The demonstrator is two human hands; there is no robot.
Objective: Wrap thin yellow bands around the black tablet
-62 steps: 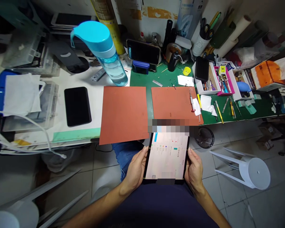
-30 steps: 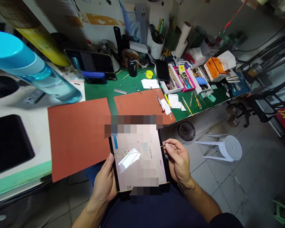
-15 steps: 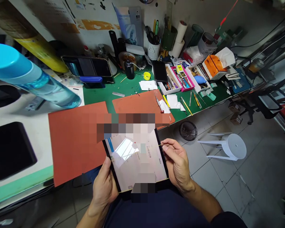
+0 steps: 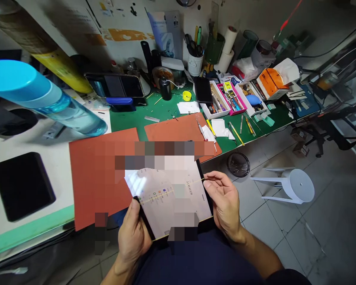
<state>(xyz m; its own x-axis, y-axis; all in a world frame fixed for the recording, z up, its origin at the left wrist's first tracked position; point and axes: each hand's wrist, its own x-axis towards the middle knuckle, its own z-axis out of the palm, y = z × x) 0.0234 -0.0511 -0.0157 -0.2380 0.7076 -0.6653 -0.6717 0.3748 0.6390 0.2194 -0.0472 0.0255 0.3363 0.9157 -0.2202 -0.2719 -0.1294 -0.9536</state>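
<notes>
I hold a tablet point(image 4: 169, 198) with a lit, pale screen over my lap, just below the bench edge. My left hand point(image 4: 132, 235) grips its lower left edge, thumb on the bezel. My right hand point(image 4: 225, 204) is at the right edge, fingers pinched on a thin yellowish wire point(image 4: 166, 192) that runs across the screen to my left thumb. Part of the screen is blurred out.
Two red-brown mats point(image 4: 101, 174) point(image 4: 178, 130) lie on the bench. A blue bottle point(image 4: 44, 99), a black pad point(image 4: 23, 186), a phone on a stand point(image 4: 118, 87), tool trays point(image 4: 225, 99) and screwdrivers point(image 4: 240, 128) sit around. A white stool point(image 4: 293, 186) lies on the tiled floor.
The view swung left to right and nearer the bench. The tablet tilted, its left side dropping. The thin wire now crosses the screen at a slant.
</notes>
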